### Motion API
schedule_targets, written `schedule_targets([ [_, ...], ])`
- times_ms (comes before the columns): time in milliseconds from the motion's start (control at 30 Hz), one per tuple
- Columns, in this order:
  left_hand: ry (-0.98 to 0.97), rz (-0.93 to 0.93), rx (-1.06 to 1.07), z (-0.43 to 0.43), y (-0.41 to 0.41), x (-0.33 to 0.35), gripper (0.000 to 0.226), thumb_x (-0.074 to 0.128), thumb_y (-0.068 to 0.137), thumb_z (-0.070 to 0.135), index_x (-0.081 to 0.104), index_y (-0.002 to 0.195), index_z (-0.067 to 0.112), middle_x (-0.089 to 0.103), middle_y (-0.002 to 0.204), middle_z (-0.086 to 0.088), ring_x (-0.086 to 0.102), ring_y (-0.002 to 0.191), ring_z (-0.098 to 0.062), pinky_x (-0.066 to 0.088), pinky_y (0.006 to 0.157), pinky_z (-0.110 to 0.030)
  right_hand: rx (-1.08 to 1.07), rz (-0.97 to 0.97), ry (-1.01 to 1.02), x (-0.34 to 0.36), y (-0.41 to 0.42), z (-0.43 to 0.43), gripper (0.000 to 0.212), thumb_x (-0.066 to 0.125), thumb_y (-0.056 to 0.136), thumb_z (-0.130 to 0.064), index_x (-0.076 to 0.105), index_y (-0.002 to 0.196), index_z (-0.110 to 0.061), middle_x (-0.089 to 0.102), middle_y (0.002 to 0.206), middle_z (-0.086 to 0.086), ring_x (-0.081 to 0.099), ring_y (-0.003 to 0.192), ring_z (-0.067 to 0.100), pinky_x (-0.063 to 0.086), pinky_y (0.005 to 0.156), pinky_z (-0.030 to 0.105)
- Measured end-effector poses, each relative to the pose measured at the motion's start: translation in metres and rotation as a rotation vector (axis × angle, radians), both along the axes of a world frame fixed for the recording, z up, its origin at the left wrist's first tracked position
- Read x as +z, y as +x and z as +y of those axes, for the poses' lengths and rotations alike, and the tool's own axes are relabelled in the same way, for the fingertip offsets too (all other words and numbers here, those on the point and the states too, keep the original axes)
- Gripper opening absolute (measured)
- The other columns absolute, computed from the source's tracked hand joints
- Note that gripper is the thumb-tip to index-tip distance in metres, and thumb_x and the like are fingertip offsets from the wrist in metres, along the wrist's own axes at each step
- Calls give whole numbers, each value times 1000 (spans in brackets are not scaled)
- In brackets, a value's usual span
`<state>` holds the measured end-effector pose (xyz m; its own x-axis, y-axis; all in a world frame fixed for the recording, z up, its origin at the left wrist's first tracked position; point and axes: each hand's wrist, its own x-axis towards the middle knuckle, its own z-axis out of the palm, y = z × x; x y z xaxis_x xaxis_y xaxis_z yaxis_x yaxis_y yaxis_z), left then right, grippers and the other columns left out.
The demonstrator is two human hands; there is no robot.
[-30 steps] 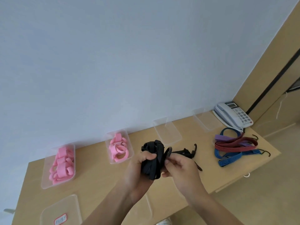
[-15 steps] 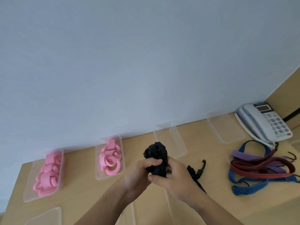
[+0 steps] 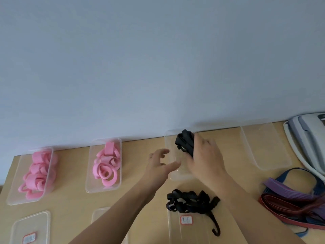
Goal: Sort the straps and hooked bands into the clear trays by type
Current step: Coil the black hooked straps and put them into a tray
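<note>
**Black bundle carried to the middle tray; hands parted**

Head view: since half a second ago, the folded black strap bundle (image 3: pixel 185 143) has been carried away from the body and into the far end of the clear middle tray (image 3: pixel 177 176), which stands against the wall. Then it was clasped between both hands in front of the chest; now it is held by the right hand (image 3: pixel 204 160) alone, with the fingers laid along its right side and wrapped behind it. How the thumb lies cannot be told. The left hand (image 3: pixel 161 164) has been let go of the bundle. It is spread open, holds nothing, and is just left of the tray, its thumb by the tray's near corner. The hands are set apart.

A loose heap of black hooked straps (image 3: pixel 190 201) is seen on the wooden table (image 3: pixel 70 199), nearer the body, partly over a clear lid with a red-edged label (image 3: pixel 186 220). Two clear trays to the left, the left one (image 3: pixel 15 199) and the next (image 3: pixel 95 189), are filled with pink foam loops (image 3: pixel 107 166). A bare clear tray (image 3: pixel 263 147) is placed to the right, beside a grey desk telephone (image 3: pixel 307 143), and purple, red and blue flat bands (image 3: pixel 299 199) are piled at the right edge.
</note>
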<state>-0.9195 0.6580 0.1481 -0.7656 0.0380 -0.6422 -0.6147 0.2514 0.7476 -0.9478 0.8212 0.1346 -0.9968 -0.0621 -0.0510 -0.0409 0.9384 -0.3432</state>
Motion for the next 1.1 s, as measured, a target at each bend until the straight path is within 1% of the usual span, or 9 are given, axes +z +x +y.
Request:
schedule_targets([
  [100,-173,42,103,4,-4,-17,34,71,95,27,52,123,28,55,120,2,69,87,-18,51,67,-22,142,65,248,-11,-11,-9,54,78,71,-17,53,117,-3,65,72,9,56,72,31,38,55,34],
  [200,-198,36,178,5,-9,-29,20,71,94,16,63,112,21,67,92,-2,72,63,-13,63,74,-44,193,12,225,-20,-12,-16,47,81,63,-11,60,105,-8,64,73,10,60,77,32,45,50,35],
  [333,-162,42,213,11,-11,-30,15,77,89,17,68,101,17,69,84,-3,73,63,-15,65,68,-44,188,4,216,-35,-14,-13,47,91,43,-16,60,79,-11,61,69,7,59,71,29,43,47,30],
  [433,-153,39,266,12,-14,-31,13,75,86,3,68,94,11,68,76,-6,70,60,-16,65,66,-47,232,30,324,-40,-15,-12,45,88,62,-38,68,90,-8,66,96,14,58,94,32,48,65,38],
  [567,-204,73,279,2,-21,-35,14,75,84,1,71,90,13,68,71,-2,69,53,-14,64,68,-49,260,98,381,-36,-16,-10,50,55,91,-52,70,102,-5,56,126,19,48,114,35,39,79,45],
  [733,-222,85,260,1,-24,-36,14,75,83,1,71,91,13,67,72,-2,67,51,-13,64,71,-51,164,182,259,-50,-21,-11,31,60,89,-40,73,87,-12,65,96,6,52,97,31,39,73,42],
  [867,-221,104,242,-1,-22,-35,15,77,83,2,71,92,12,68,73,-3,67,53,-13,65,69,-49,145,273,198,-66,-8,-12,25,57,92,-34,68,96,-11,68,81,2,55,76,28,39,74,41],
  [1000,-265,155,207,-1,-23,-34,16,79,84,7,70,96,14,69,80,-6,67,60,-14,65,63,-41,169,176,116,-63,-13,-9,30,59,91,-40,64,101,-13,69,88,2,57,81,28,41,74,41],
  [1100,-340,204,154,-4,-16,-36,14,79,86,24,70,97,24,71,83,4,70,70,-17,64,70,-45,207,150,-35,-56,-5,1,48,56,91,-47,63,121,-10,68,117,6,58,105,29,46,86,42],
])
